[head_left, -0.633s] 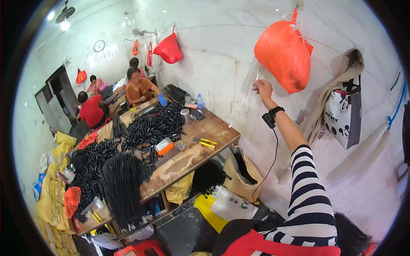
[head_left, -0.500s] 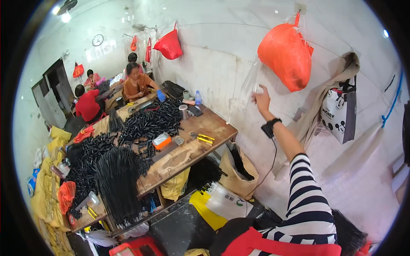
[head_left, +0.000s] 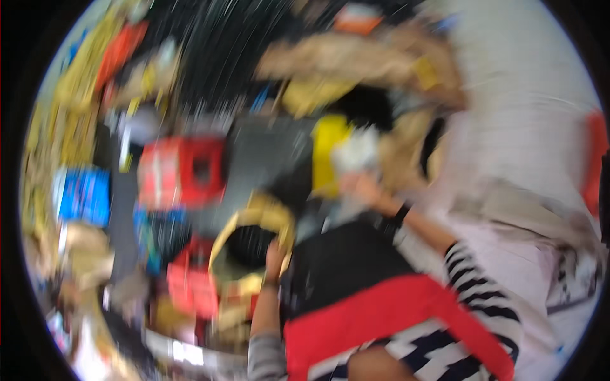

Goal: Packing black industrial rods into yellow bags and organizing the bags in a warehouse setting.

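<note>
The whole view is smeared by motion. My left hand (head_left: 275,259) is at the right rim of a round yellow sack (head_left: 220,244) with a dark inside; whether it grips the rim is blurred. My right hand (head_left: 362,188), with a black band (head_left: 401,214) at its wrist, reaches forward over the lower end of a yellow and white bag (head_left: 327,149). Its fingers are too blurred to tell whether they hold anything. A black and red apron (head_left: 349,267) covers my lap between the two arms.
Red plastic stools (head_left: 181,174) stand left of the sack, with a blue package (head_left: 86,197) farther left. Ahead is the wooden table (head_left: 337,57) bearing black pieces (head_left: 229,51). A tan sack (head_left: 413,146) leans by the pale wall (head_left: 521,95) at right.
The view has swung down from the room to the floor and my lap. My right hand has dropped from beside the hanging red bag, and my left hand has come into view.
</note>
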`<state>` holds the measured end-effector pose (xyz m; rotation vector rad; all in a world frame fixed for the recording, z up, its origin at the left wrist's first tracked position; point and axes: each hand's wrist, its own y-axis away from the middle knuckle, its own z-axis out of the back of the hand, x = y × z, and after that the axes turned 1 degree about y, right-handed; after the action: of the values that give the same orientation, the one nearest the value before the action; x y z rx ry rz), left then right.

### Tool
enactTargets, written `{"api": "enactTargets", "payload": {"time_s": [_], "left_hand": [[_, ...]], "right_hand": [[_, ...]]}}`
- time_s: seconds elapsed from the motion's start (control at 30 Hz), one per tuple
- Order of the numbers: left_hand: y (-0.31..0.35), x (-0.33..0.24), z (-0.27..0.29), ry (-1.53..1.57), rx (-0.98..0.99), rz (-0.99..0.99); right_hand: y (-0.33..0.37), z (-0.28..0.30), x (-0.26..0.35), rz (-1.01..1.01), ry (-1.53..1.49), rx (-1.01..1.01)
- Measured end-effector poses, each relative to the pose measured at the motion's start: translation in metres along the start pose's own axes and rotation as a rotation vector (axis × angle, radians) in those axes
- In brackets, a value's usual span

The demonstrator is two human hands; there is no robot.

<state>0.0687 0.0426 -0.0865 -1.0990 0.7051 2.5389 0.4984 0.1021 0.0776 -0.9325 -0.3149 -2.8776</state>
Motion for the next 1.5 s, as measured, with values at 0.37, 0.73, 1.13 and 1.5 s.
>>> {"api": "enactTargets", "payload": {"time_s": [0.37,0.73,1.13,1.5], "left_hand": [[0.001,-0.056,0.037,0.333,-0.131,0.691],[-0.013,-0.044,0.014,0.380,-0.199,0.759],[-0.029,-0.063,-0.005,0.464,0.029,0.959],[-0.029,-0.068,-0.011,0.630,-0.097,0.956]], "right_hand": [[-0.036,-0.109,-0.052,0.035,0.017,-0.046],[-0.032,-0.244,0.033,-0.797,-0.859,-0.003],[0.013,-0.284,0.063,-0.572,-0.819,-0.153],[0.016,-0.280,0.090,-0.435,-0.864,-0.086]]}}
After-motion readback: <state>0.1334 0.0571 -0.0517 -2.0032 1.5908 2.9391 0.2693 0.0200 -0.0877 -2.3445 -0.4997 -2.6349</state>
